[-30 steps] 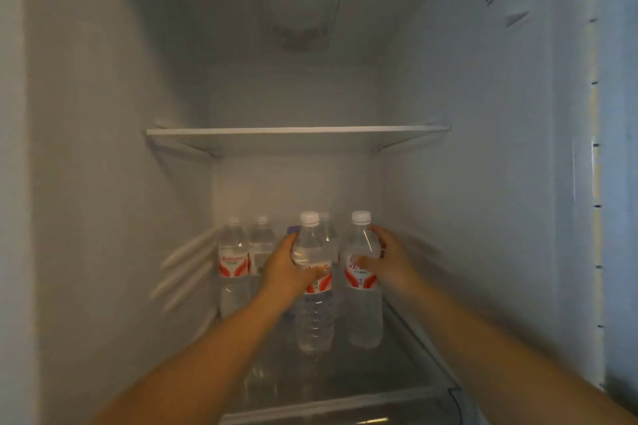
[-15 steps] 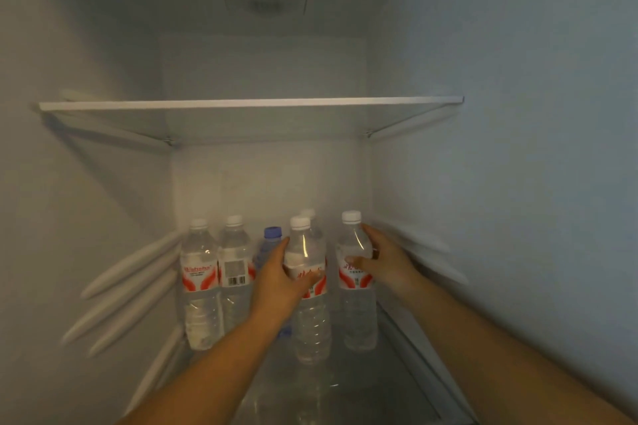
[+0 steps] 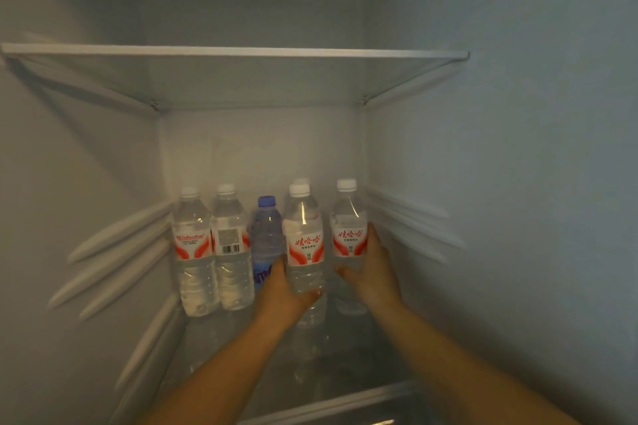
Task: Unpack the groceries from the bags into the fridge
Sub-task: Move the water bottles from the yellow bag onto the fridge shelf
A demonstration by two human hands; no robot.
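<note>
Inside the fridge [image 3: 518, 183], under the glass upper shelf [image 3: 234, 52], everything plays out on the lower shelf [image 3: 331, 404], where a row of bottles stands upright against the back wall. Two clear ones with red labels sit at the left [image 3: 193, 252] and [image 3: 230, 248], touching side by side, then a blue-capped bottle [image 3: 266, 235] just beside them, and one more white cap [image 3: 301, 181] peeks out from behind the front pair. Now the pair that matters: the left hand [image 3: 281, 300] wraps its grip round the lower body of the middle bottle [image 3: 303, 245], thumb across the front, fingers hidden behind. The right hand [image 3: 378, 272] curls round the right bottle [image 3: 348, 235] from its outer side, thumb showing low at the front. Both bottles stand with their long axes straight up, caps well above the hands, labels facing out. Here is the relation to watch: the row lies straight ahead and slightly left of the grips, the gap between the blue-capped bottle and the middle one is nearly shut, and the right bottle has free room to the fridge wall. I judge each hand is settling its bottle into line; whether the bases rest on the shelf yet I cannot tell, since the glass floor mirrors them. Letting go looks like the next call, left hand nearer the crowd.
</note>
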